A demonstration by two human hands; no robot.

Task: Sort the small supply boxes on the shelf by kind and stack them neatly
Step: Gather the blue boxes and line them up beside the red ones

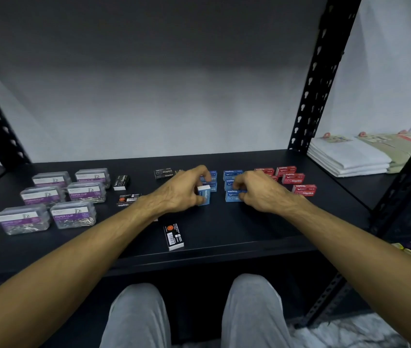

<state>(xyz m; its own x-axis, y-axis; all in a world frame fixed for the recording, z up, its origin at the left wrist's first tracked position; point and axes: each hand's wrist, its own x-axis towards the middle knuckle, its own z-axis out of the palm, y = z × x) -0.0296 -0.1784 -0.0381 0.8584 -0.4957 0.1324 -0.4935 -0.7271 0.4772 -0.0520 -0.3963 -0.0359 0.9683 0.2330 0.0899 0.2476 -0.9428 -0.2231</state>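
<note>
On the black shelf [224, 229] lie small supply boxes. My left hand [179, 189] grips a blue staple box [205, 195], held on end beside more blue boxes [212, 183] behind it. My right hand [257, 190] pinches a blue staple box [232, 197] at the front of a second blue group [232, 175]. Red staple boxes [297, 182] sit to the right. Black staple boxes lie scattered: one at the back [163, 173], two left of centre [122, 182] [128, 200], one near the front edge [173, 236]. Several clear paper clip boxes [74, 214] stand at the left.
Black slotted uprights [317, 79] frame the shelf at both sides. Folded white and beige cloths [350, 156] lie stacked beyond the right upright. My knees in grey trousers [136, 317] are below the shelf's front edge.
</note>
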